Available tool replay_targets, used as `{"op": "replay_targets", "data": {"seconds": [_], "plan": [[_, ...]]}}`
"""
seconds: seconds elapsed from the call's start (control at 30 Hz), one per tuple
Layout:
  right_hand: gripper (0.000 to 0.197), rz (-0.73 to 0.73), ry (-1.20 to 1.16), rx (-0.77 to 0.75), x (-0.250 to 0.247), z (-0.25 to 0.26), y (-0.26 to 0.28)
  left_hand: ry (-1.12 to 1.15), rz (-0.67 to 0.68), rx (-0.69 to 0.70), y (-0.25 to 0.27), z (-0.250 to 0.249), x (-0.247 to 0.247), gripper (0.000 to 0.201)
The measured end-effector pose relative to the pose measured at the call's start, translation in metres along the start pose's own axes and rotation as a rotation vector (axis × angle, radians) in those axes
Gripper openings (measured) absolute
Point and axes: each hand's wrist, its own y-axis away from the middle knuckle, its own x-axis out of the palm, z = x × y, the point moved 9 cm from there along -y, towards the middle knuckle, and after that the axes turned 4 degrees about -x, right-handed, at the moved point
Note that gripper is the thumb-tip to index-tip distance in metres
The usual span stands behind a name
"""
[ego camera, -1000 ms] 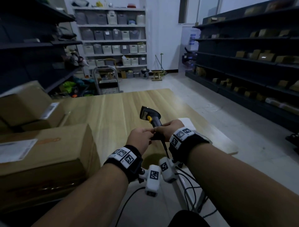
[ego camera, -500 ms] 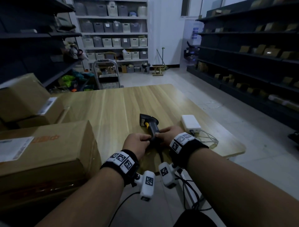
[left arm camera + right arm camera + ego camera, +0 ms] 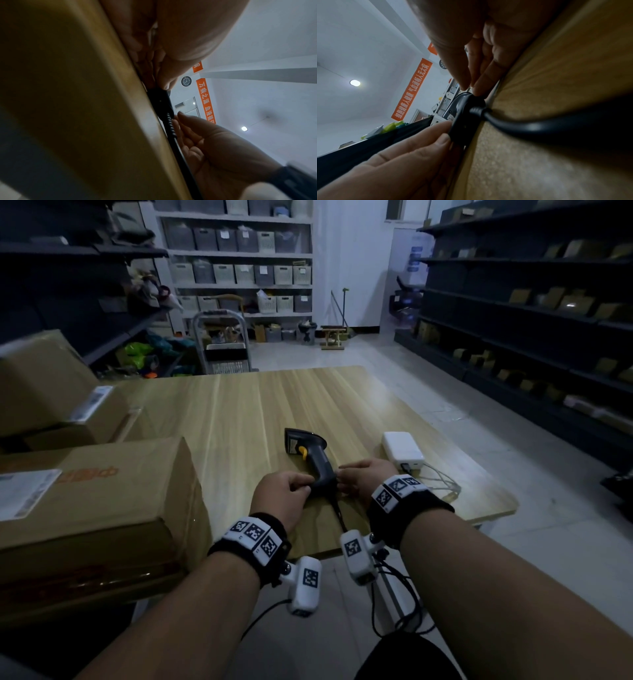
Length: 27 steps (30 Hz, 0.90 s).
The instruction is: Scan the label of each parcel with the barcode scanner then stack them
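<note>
The black barcode scanner (image 3: 310, 455) with a yellow trigger lies on its side on the wooden table (image 3: 257, 405), head pointing away from me. My left hand (image 3: 301, 489) pinches the lower handle from the left, fingers curled. My right hand (image 3: 346, 475) touches the handle's butt end with straightened fingertips (image 3: 476, 89), beside the scanner's cable (image 3: 513, 124). A large cardboard parcel (image 3: 102, 494) with a white label (image 3: 24, 494) sits at the near left. Two more parcels (image 3: 44, 385) are stacked behind it.
A white power bank (image 3: 402, 448) with pale cables lies to the right of my right hand, near the table's right edge. A step ladder (image 3: 224, 347) stands beyond the far edge. Dark shelving lines both sides of the room.
The scanner was held upright above the table a second ago; both hands lowered it and it now lies on the tabletop. My right hand's grip round the handle has loosened to a fingertip touch.
</note>
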Motion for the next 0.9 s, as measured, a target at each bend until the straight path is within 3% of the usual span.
{"op": "replay_targets", "data": {"seconds": [0.4, 0.6, 0.9], "plan": [[0.007, 0.039, 0.012, 0.047, 0.003, 0.003, 0.01, 0.067, -0.078, -0.015, 0.001, 0.006, -0.005, 0.022], [0.009, 0.005, -0.044, 0.03, 0.0, 0.005, 0.018, 0.202, -0.105, -0.105, -0.002, 0.019, -0.012, 0.016], [0.019, -0.078, -0.06, -0.031, -0.002, 0.011, 0.035, 0.175, -0.014, -0.17, 0.016, -0.001, -0.015, 0.018]]}}
